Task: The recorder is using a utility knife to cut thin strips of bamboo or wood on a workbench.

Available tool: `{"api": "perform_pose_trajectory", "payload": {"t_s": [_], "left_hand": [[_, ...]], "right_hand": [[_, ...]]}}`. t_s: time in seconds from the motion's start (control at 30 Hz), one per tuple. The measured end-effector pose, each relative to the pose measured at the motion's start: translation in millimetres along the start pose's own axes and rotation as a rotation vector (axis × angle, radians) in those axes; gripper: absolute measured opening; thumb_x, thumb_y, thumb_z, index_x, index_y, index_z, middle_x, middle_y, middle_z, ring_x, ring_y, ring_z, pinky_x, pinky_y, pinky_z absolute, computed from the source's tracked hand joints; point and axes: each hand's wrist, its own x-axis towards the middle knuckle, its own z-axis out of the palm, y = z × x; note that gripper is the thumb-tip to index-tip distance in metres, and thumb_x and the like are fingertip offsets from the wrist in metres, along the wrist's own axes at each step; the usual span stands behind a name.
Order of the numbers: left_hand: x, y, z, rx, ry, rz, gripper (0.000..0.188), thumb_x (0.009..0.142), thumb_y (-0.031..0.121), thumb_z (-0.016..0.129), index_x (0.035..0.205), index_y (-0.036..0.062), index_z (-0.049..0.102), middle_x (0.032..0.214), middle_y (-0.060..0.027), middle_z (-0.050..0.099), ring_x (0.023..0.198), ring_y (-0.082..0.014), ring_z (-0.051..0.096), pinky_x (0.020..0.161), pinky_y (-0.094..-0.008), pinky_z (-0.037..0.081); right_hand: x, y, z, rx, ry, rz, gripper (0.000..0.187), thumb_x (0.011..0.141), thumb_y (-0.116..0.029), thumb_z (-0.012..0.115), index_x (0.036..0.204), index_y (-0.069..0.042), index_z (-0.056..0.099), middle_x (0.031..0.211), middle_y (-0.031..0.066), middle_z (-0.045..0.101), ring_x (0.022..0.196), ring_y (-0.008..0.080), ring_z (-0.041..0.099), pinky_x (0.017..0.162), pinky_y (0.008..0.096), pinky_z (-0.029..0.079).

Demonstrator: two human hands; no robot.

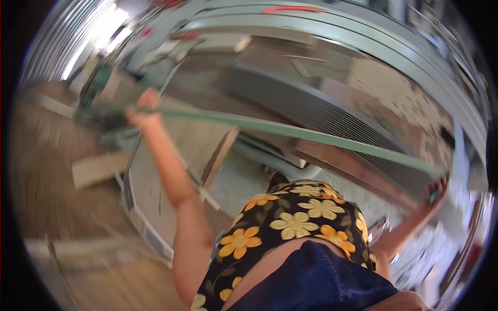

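A long, narrow pale-green strip [301, 132] spans the view in front of me, from my left hand to my right, sloping lower toward the right. My left hand [143, 110] is closed around its left end, the arm stretched far forward; motion smears the fingers a little. Out at the right, the fingers of my right hand [437, 193] curl about the strip's other end. Beneath the strip lies a dark grey ribbed panel [332, 111], and beside that a reddish-brown board [353, 173].
Wooden boards [101, 170] lie at the left, blurred. A wooden piece [219, 158] leans near my left forearm. Metal rails [363, 49] curve along the far side, with an orange-red object [294, 9] on them. A ridged hose [311, 172] lies near my feet.
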Motion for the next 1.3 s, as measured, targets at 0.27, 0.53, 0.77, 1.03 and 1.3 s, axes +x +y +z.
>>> {"api": "perform_pose_trajectory", "payload": {"t_s": [0.27, 0.53, 0.77, 1.03, 1.3], "left_hand": [[-136.1, -134.7, 66.3, -0.204, 0.345, -0.114, 0.036, 0.091, 0.031, 0.059, 0.116, 0.0086, 0.047, 0.108, -0.0129, 0.059, 0.098, -0.0318, 0.064, 0.088, -0.0516, 0.055], [-130.7, -128.8, 24.1, -0.210, 0.253, -0.042, 0.010, 0.102, 0.022, 0.042, 0.108, 0.0198, 0.050, 0.061, 0.0058, 0.029, 0.047, -0.0090, 0.030, 0.046, -0.0285, 0.028], [-113.4, -90.3, 24.0, -0.142, 0.319, 0.124, 0.015, 0.099, 0.015, 0.043, 0.111, 0.0190, 0.051, 0.061, 0.0045, 0.029, 0.045, -0.0091, 0.028, 0.045, -0.0286, 0.026], [-83.9, 64.6, 35.2, -0.034, 0.223, 0.377, 0.027, 0.100, 0.014, 0.042, 0.126, 0.0098, 0.046, 0.059, 0.0049, 0.024, 0.046, -0.0099, 0.026, 0.047, -0.0295, 0.026], [15.2, 202.8, 51.1, 0.220, 0.176, 0.503, 0.018, 0.098, 0.022, 0.052, 0.110, 0.0111, 0.058, 0.062, -0.0006, 0.036, 0.044, -0.0132, 0.034, 0.040, -0.0297, 0.031]], "right_hand": [[7.8, 37.4, 61.3, 0.508, -0.776, 0.206, 0.043, 0.103, -0.018, 0.052, 0.137, 0.005, 0.040, 0.096, 0.0032, 0.051, 0.061, 0.0075, 0.044, 0.050, 0.0226, 0.030], [-14.6, 30.8, 131.3, 0.425, -0.769, 0.220, 0.047, 0.101, -0.022, 0.056, 0.137, 0.005, 0.044, 0.091, 0.0037, 0.054, 0.055, 0.0084, 0.042, 0.048, 0.0212, 0.034], [33.0, 33.2, 84.6, 0.410, -0.688, 0.206, 0.026, 0.102, -0.023, 0.054, 0.118, -0.002, 0.051, 0.091, -0.0014, 0.055, 0.060, 0.0053, 0.051, 0.046, 0.0203, 0.032], [63.5, 47.9, 95.4, 0.481, -0.730, 0.315, 0.038, 0.102, -0.019, 0.053, 0.135, 0.000, 0.046, 0.099, 0.0020, 0.060, 0.067, 0.0079, 0.057, 0.050, 0.0213, 0.038], [46.0, 50.5, 149.2, 0.397, -0.727, 0.322, 0.045, 0.101, -0.021, 0.056, 0.140, -0.001, 0.043, 0.096, 0.0010, 0.059, 0.066, 0.0067, 0.056, 0.049, 0.0208, 0.038]]}}
